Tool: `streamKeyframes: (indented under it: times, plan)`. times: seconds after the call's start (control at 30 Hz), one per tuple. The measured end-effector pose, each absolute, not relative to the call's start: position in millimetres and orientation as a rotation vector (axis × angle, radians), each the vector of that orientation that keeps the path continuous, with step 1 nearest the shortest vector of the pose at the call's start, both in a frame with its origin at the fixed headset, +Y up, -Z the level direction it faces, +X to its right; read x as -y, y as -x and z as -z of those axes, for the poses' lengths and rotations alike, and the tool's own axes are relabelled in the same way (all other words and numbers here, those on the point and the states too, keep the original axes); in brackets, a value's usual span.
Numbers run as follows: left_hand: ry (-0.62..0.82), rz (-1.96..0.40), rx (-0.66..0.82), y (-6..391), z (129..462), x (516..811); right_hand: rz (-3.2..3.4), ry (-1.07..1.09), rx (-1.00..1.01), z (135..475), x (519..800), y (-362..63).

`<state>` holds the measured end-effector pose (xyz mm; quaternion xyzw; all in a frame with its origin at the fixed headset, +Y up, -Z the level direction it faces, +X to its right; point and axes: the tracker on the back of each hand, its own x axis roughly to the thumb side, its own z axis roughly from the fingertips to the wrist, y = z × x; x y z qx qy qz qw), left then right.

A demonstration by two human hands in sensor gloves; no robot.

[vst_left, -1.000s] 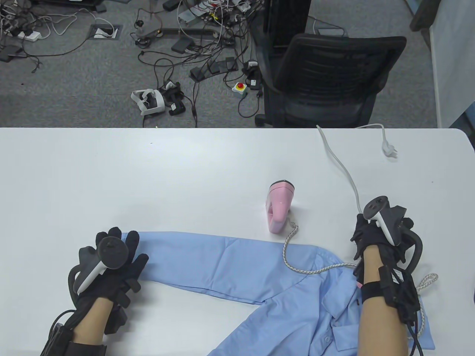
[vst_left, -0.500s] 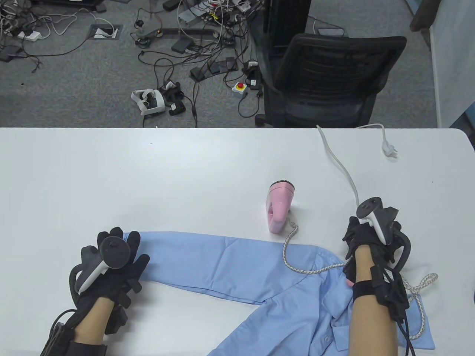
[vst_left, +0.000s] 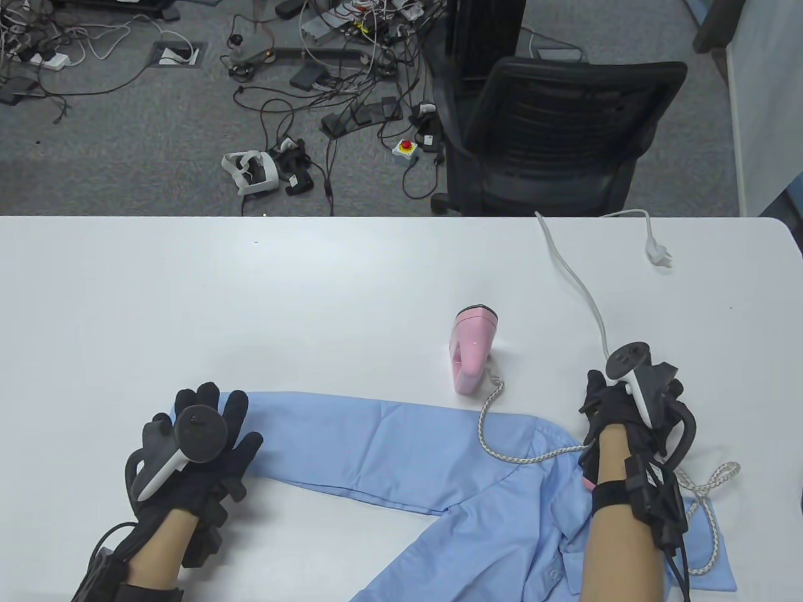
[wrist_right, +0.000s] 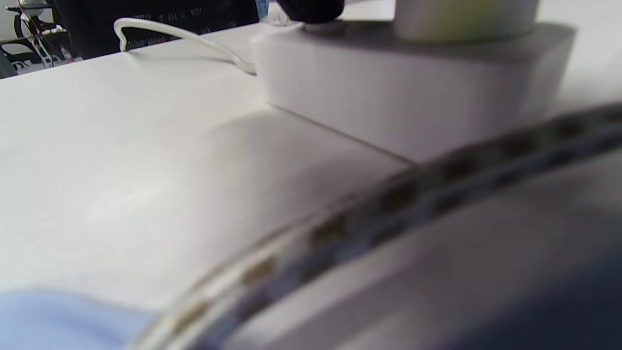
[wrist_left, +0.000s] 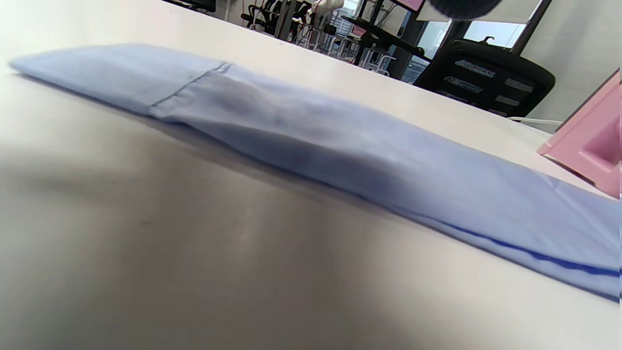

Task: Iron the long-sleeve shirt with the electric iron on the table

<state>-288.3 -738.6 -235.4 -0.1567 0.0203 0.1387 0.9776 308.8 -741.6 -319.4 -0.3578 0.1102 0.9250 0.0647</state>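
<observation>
Left hand [vst_left: 201, 445]: black glove, a dark round tracker with a white handle strapped to its back; the grip is lying spread, fingers straight and fanned, resting flat on the cuff end of the sleeve.
Sleeve [vst_left: 376, 448]: smooth light blue woven cloth, stretching as a long flat band from under the left fingers toward the shirt body; in the left wrist view it is lying as a low soft ridge with a stitched seam across the cuff and a darker blue line along the near edge.
Desk [vst_left: 282, 295]: plain white, matte, with a rounded far right corner.
Iron [vst_left: 472, 348]: small, pale pink smooth plastic with a dark tip at the far end and an open loop handle, sitting on the desk just beyond the sleeve.
Iron cord [vst_left: 502, 448]: white braided fabric with speckles, curving from the iron's near end across the shirt's shoulder and looping beside the right wrist.
Shirt [vst_left: 502, 539]: the body is lying rumpled at the near right, collar and a button placket showing.
Right hand [vst_left: 618, 414]: black glove with a tracker on top, hovering over something at the shirt's right edge; whether the grip is spread or closed cannot be told.
Power strip [wrist_right: 403, 92]: white blocky plastic, close in the right wrist view.
White cable [vst_left: 574, 276]: smooth, round, running toward the desk's far edge.
</observation>
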Motion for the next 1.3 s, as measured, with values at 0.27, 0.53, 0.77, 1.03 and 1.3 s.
streamKeyframes:
  times: [0.27, 0.53, 0.77, 1.03, 1.3]
  plan:
    - [0.181, -0.294, 0.065, 269.2, 226.3, 725.4, -2.885, 0.670, 0.047, 292.6, 671.0, -254.1]
    - [0.028, -0.341, 0.182, 252.6, 215.7, 716.0, -2.850, 0.251, 0.028, 261.4, 675.3, -196.8]
    - [-0.021, -0.279, 0.260, 235.7, 212.9, 723.7, -2.844, 0.174, 0.015, 243.4, 703.3, -185.9]
    - [0.049, -0.303, 0.293, 233.2, 213.3, 730.4, -2.839, 0.167, 0.066, 234.9, 723.6, -189.5]
    - [0.033, -0.321, 0.312, 233.5, 211.0, 729.7, -2.930, 0.077, -0.092, 230.7, 732.8, -173.0]
